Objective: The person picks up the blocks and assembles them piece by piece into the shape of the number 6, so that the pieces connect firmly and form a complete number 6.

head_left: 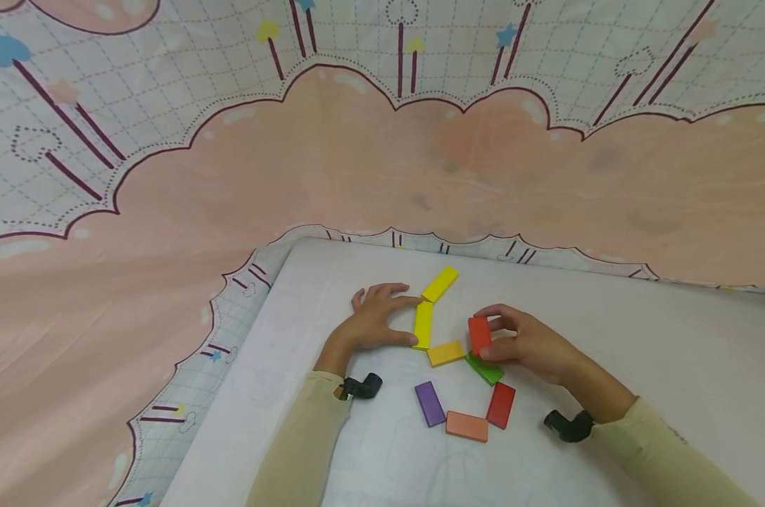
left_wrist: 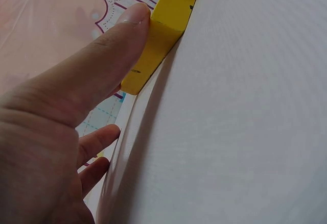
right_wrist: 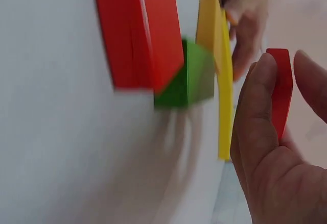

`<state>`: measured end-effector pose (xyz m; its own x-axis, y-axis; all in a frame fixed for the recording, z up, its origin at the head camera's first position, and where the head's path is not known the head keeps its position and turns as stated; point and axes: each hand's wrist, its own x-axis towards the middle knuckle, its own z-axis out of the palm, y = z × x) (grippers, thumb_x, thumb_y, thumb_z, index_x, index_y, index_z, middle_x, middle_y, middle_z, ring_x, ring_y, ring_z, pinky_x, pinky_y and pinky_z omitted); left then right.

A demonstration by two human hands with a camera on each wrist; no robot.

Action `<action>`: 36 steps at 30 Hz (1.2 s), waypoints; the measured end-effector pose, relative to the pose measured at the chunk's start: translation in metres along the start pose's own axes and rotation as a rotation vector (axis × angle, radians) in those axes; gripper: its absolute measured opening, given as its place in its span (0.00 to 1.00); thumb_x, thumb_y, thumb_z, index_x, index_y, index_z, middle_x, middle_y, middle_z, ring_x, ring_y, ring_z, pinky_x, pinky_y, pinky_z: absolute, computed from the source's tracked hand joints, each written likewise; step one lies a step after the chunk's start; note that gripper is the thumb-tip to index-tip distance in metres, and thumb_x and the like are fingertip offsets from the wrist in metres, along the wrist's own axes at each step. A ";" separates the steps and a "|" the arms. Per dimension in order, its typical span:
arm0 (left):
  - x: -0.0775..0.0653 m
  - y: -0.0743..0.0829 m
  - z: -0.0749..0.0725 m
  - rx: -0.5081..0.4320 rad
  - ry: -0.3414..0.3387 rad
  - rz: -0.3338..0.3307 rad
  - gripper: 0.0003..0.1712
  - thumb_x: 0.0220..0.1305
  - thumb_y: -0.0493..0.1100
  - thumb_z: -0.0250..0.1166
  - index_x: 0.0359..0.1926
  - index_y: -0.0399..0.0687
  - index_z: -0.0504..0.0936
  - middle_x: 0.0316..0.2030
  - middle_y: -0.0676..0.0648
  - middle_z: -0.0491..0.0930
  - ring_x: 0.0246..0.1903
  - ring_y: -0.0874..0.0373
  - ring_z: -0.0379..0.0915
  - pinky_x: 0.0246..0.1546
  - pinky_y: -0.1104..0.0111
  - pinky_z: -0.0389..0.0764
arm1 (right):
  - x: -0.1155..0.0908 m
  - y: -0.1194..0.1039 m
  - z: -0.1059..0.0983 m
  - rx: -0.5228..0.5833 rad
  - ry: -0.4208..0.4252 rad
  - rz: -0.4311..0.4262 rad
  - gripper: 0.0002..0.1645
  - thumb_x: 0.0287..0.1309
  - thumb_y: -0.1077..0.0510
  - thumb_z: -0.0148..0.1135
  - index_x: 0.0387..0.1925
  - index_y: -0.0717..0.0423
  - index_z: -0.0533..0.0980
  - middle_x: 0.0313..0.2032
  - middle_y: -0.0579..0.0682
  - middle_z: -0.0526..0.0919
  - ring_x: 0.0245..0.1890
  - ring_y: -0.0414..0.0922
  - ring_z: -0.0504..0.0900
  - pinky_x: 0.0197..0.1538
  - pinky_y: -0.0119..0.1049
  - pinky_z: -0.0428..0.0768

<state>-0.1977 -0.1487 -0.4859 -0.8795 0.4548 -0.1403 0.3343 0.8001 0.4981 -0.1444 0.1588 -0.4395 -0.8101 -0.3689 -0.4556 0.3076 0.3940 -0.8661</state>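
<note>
My left hand (head_left: 374, 318) lies at the left of a yellow block (head_left: 423, 326), fingers spread, index fingertip and thumb touching it. In the left wrist view, the thumb rests along the side of that yellow block (left_wrist: 158, 35). Between thumb and fingers, my right hand (head_left: 537, 345) pinches a red block (head_left: 480, 335), held up over the green block (head_left: 485, 369). The right wrist view shows the held red block (right_wrist: 282, 94) apart from the other blocks. An orange-yellow block (head_left: 445, 354) lies between the yellow and green ones.
Another yellow block (head_left: 440, 284) slants away at the far end of the curved row. Nearer lie a second red block (head_left: 501, 406), an orange block (head_left: 466, 427) and a purple block (head_left: 429, 404). All are on a white tabletop (head_left: 249, 422), with a patterned cloth (head_left: 357, 169) behind.
</note>
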 end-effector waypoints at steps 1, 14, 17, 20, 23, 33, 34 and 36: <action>0.000 0.000 0.000 0.001 0.000 -0.001 0.44 0.54 0.65 0.76 0.72 0.75 0.71 0.77 0.54 0.59 0.77 0.47 0.46 0.74 0.35 0.33 | 0.000 -0.001 0.003 -0.007 -0.007 -0.002 0.43 0.54 0.54 0.76 0.70 0.48 0.66 0.65 0.61 0.70 0.59 0.55 0.77 0.52 0.43 0.87; 0.002 -0.002 0.002 0.005 0.006 -0.006 0.44 0.53 0.66 0.75 0.72 0.76 0.71 0.77 0.54 0.59 0.77 0.48 0.46 0.74 0.34 0.33 | 0.000 -0.013 0.056 -0.347 0.109 -0.098 0.39 0.43 0.39 0.82 0.57 0.47 0.79 0.43 0.46 0.83 0.36 0.43 0.81 0.38 0.35 0.83; 0.002 -0.002 0.002 0.005 0.007 -0.002 0.44 0.53 0.66 0.75 0.72 0.76 0.71 0.77 0.54 0.59 0.77 0.48 0.46 0.74 0.34 0.33 | 0.004 -0.013 0.063 -0.436 0.127 -0.156 0.38 0.43 0.38 0.82 0.56 0.46 0.80 0.37 0.45 0.83 0.36 0.41 0.79 0.38 0.35 0.80; 0.002 -0.002 0.001 0.002 0.008 0.005 0.44 0.53 0.66 0.74 0.72 0.75 0.71 0.77 0.54 0.59 0.77 0.47 0.46 0.74 0.34 0.33 | 0.006 -0.016 0.070 -0.508 0.145 -0.167 0.37 0.42 0.36 0.82 0.54 0.45 0.81 0.36 0.45 0.82 0.39 0.42 0.76 0.38 0.35 0.77; 0.002 -0.002 0.001 0.000 0.010 0.010 0.44 0.53 0.66 0.74 0.72 0.75 0.71 0.77 0.54 0.59 0.77 0.47 0.46 0.73 0.33 0.33 | 0.008 -0.019 0.076 -0.561 0.162 -0.177 0.37 0.42 0.35 0.81 0.54 0.45 0.82 0.39 0.43 0.84 0.42 0.42 0.76 0.41 0.35 0.76; 0.001 -0.002 0.001 -0.001 0.006 0.004 0.45 0.53 0.66 0.75 0.72 0.74 0.71 0.77 0.53 0.59 0.77 0.46 0.47 0.73 0.33 0.34 | 0.015 -0.026 0.091 -0.704 0.213 -0.247 0.34 0.39 0.37 0.84 0.49 0.45 0.86 0.46 0.45 0.82 0.48 0.45 0.72 0.43 0.37 0.76; 0.001 -0.002 0.001 -0.002 0.008 0.004 0.45 0.53 0.66 0.75 0.72 0.74 0.71 0.77 0.53 0.59 0.77 0.46 0.47 0.73 0.33 0.34 | 0.015 -0.026 0.092 -0.715 0.211 -0.249 0.34 0.39 0.37 0.84 0.49 0.45 0.86 0.44 0.45 0.81 0.47 0.45 0.72 0.42 0.37 0.76; 0.001 -0.002 0.002 -0.001 0.008 0.004 0.45 0.53 0.66 0.75 0.72 0.74 0.71 0.77 0.53 0.59 0.77 0.47 0.47 0.73 0.33 0.34 | 0.015 -0.028 0.093 -0.728 0.204 -0.249 0.34 0.38 0.37 0.84 0.49 0.46 0.86 0.41 0.44 0.81 0.44 0.43 0.73 0.41 0.37 0.75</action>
<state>-0.1987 -0.1494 -0.4887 -0.8809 0.4546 -0.1318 0.3372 0.7981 0.4993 -0.1188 0.0636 -0.4417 -0.9093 -0.3847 -0.1588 -0.2407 0.7973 -0.5535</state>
